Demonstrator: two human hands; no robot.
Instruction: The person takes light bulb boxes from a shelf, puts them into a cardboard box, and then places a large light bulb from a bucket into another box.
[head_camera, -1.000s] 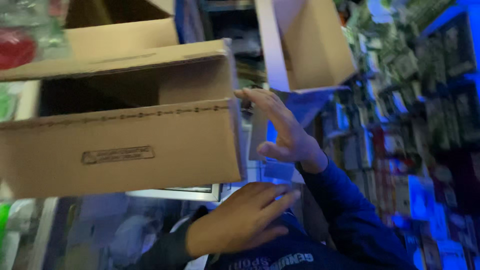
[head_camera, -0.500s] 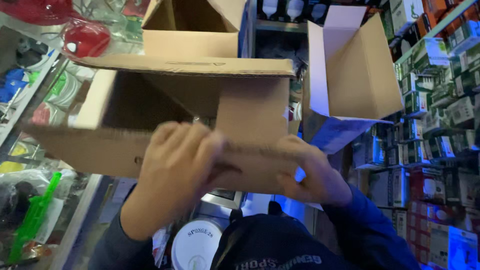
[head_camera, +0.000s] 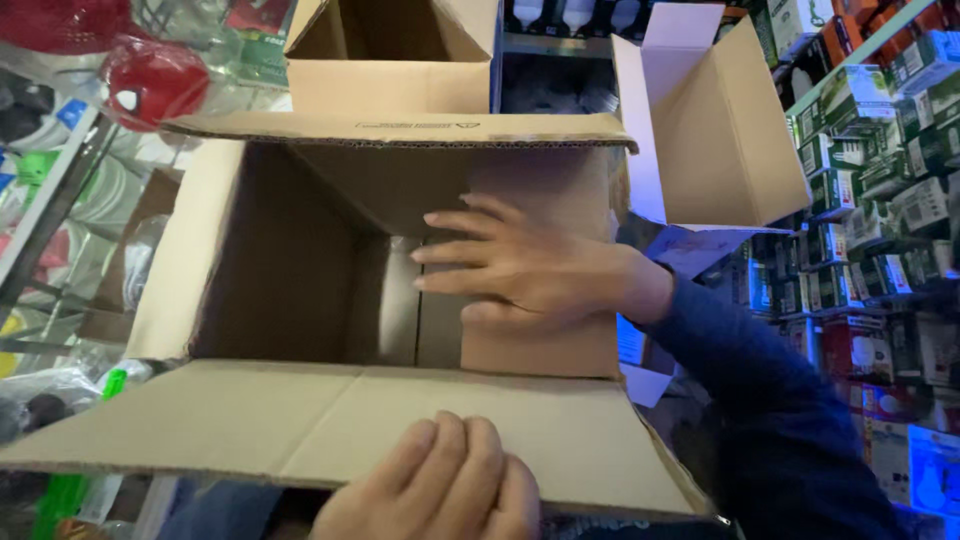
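Note:
A large brown cardboard box (head_camera: 270, 270) lies open toward me with its flaps spread. My right hand (head_camera: 530, 270) reaches inside, fingers spread flat against the box's inner right wall. My left hand (head_camera: 440, 485) rests with curled fingers on the near bottom flap (head_camera: 330, 420) at the frame's lower edge. The box's inside looks bare.
Behind stand another open brown box (head_camera: 390, 60) and an open white-lined box (head_camera: 710, 120). Shelves of small green and red packages (head_camera: 880, 150) fill the right side. Red plastic items (head_camera: 150, 75) and wrapped goods hang at the left.
The box has tipped so its opening faces me. My right hand moved from outside the box to its inside wall, and my left hand dropped to the near flap.

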